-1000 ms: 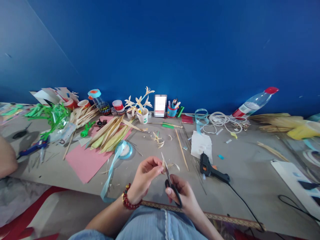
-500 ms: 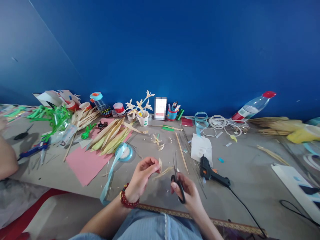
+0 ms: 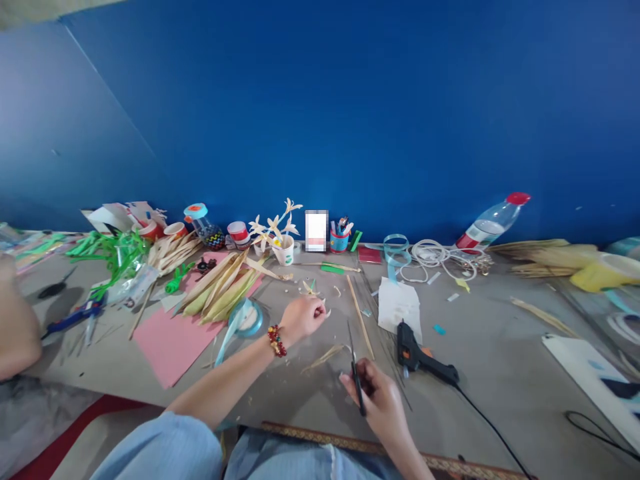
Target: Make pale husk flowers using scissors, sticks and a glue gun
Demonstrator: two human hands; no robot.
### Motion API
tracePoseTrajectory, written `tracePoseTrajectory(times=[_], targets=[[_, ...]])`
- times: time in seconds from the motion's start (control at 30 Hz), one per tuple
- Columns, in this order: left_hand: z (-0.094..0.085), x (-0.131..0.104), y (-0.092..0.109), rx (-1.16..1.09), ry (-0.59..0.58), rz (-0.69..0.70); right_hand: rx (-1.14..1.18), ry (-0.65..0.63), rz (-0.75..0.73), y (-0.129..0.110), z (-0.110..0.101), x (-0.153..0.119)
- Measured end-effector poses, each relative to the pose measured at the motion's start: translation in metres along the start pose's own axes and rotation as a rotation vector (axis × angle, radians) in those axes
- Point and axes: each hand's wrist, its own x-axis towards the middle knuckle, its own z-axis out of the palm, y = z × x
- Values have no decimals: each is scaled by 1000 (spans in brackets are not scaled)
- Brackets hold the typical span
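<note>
My left hand (image 3: 304, 318), with a beaded bracelet at the wrist, reaches over the middle of the table, its fingers curled and pointing away from me. At its fingertips is a small pale petal (image 3: 327, 313); whether it is gripped or lies on the table is hidden. Just beyond is a pale husk flower (image 3: 310, 289). My right hand (image 3: 377, 390) holds black-handled scissors (image 3: 357, 380), blades pointing away and seemingly together. Between the hands lies a thin dry husk strip (image 3: 323, 359).
A black glue gun (image 3: 417, 353) with its cord lies at right, by a white paper (image 3: 399, 308) and a wooden stick (image 3: 361, 317). Left are corn husks (image 3: 217, 293), a blue ribbon roll (image 3: 255, 319) and pink paper (image 3: 173, 343). Another person's arm (image 3: 17, 320) rests at far left.
My left hand has moved forward from near the scissors to the small petals. My right hand keeps the scissors, now turned more edge-on. The view has tilted up slightly.
</note>
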Motion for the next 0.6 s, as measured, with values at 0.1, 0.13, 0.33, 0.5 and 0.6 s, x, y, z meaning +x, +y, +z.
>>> tracePoseTrajectory(times=[0.1,0.13,0.33,0.5,0.6], targets=[[8,12,2,87,-27,21,40,5,0,0,-1,1],[9,15,2,112,-34,22,63,7,5,0,-2,1],[9,21,1,189,-41,0,144,-6,57,5,-4,1],[-8,10,4,163,20,-18,219,20,80,4,-6,1],[-14,-10,9,131,5,-12,224,44,72,2,-8,0]])
